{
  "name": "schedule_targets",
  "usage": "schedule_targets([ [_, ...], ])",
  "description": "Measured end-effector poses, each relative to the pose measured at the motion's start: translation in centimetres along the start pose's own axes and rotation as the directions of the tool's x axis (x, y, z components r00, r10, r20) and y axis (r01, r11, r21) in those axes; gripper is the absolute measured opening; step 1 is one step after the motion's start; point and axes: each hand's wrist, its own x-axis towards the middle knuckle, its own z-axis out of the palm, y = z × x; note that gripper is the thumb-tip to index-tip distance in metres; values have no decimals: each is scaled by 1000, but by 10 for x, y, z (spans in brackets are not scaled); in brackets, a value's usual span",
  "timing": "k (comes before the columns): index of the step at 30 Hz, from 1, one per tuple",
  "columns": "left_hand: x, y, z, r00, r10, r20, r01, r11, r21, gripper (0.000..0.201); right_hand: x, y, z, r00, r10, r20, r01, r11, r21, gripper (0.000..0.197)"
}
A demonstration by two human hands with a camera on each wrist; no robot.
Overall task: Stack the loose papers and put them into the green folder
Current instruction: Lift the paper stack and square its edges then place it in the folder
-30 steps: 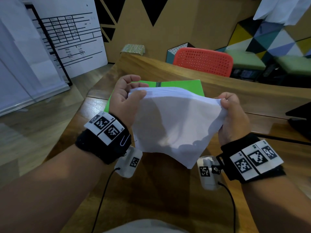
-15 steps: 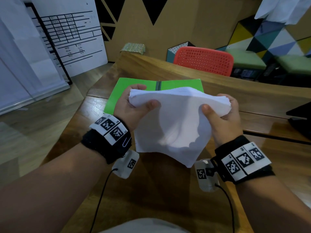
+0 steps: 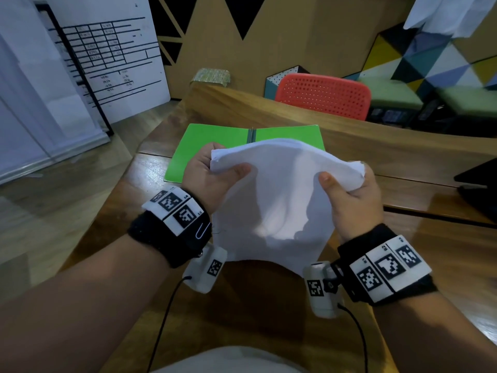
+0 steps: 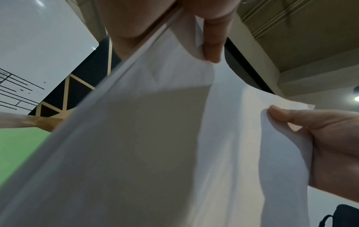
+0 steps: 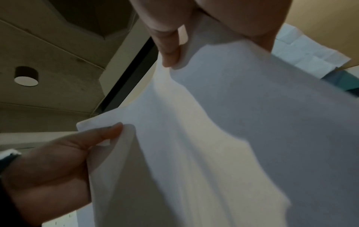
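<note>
A stack of white papers [image 3: 274, 200] hangs bowed above the wooden table, held upright between both hands. My left hand [image 3: 212, 170] grips its upper left corner, thumb on the near face. My right hand [image 3: 349, 187] grips the upper right corner the same way. The green folder [image 3: 212, 141] lies open and flat on the table just behind the papers, its right half partly hidden by them. In the left wrist view the papers [image 4: 155, 138] fill the frame, with the folder [image 4: 17, 147] at the lower left. The right wrist view shows the papers [image 5: 233, 130] pinched by both thumbs.
A red perforated chair [image 3: 322, 95] stands beyond the table's far edge. A dark object [image 3: 478, 184] lies at the table's right side. A whiteboard [image 3: 107, 57] leans at the left over the floor. Bare table [image 3: 258, 305] lies beneath my wrists.
Both hands have lowered the papers slightly toward me, so more of the green folder shows behind. My thumbs have come onto the near face of the stack.
</note>
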Motion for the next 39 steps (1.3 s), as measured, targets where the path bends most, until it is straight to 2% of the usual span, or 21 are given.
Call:
schedule_targets([
  [3, 3, 2, -4, 1000, 17, -7, -17, 1000, -26, 38, 3, -6, -2, 997, 66, 36, -70, 993, 99, 17],
  [4, 4, 3, -5, 1000, 15, -17, -16, 999, -43, 38, 5, -8, -3, 993, 94, 67, -104, 982, 161, 22],
  [6, 7, 6, -6, 1000, 3, -31, -5, 996, -87, 31, 9, -12, -5, 984, 139, 116, -162, 962, 218, 58],
  [7, 8, 7, -5, 999, -15, -43, 10, 993, -120, 25, 9, -15, -4, 983, 148, 111, -169, 961, 217, 62],
  [10, 12, 8, 0, 993, -76, -92, 58, 981, -185, 17, 7, -20, -2, 987, 147, 62, -156, 970, 186, 32],
  [13, 12, 11, 2, 992, -69, -102, 49, 982, -185, 15, 6, -23, -2, 995, 98, -3, -96, 982, 161, 9],
  [16, 8, 11, -1, 997, -6, -76, -5, 989, -149, 13, 7, -24, 0, 998, 20, -59, -13, 993, 117, 5],
  [20, 2, 4, -7, 997, 74, -19, -76, 993, -86, 49, 3, -22, 0, 996, -52, -71, 51, 999, -16, 21],
  [22, 2, -3, -8, 999, 51, -5, -51, 995, -91, 67, -1, -21, 1, 995, -54, -80, 57, 998, 26, 36],
  [23, 1, -5, -8, 1000, 23, -13, -24, 996, -91, 64, -3, -19, 1, 996, -47, -73, 52, 996, 78, 45],
  [25, -2, -7, -5, 999, -41, -34, 37, 994, -101, 40, -3, -13, -3, 998, -59, -13, 60, 989, 135, 58],
  [27, -5, -5, -2, 995, -85, -52, 79, 992, -97, 15, -6, -11, -4, 998, -62, 27, 60, 996, 70, 49],
  [28, -6, -4, 0, 994, -89, -57, 82, 991, -103, 10, -6, -10, -4, 998, -58, 29, 56, 998, 37, 42],
  [31, -12, 0, 2, 993, -83, -85, 72, 990, -123, 8, -5, -9, -5, 996, -86, -16, 86, 996, -19, 36],
  [35, -20, 7, 5, 994, -13, -107, -3, 990, -144, 8, -8, -14, -2, 990, -127, -64, 125, 992, -32, 33],
  [39, -22, 1, 7, 991, 26, -131, -32, 999, -43, 18, -11, -9, 4, 997, -45, -55, 42, 997, -67, 35],
])
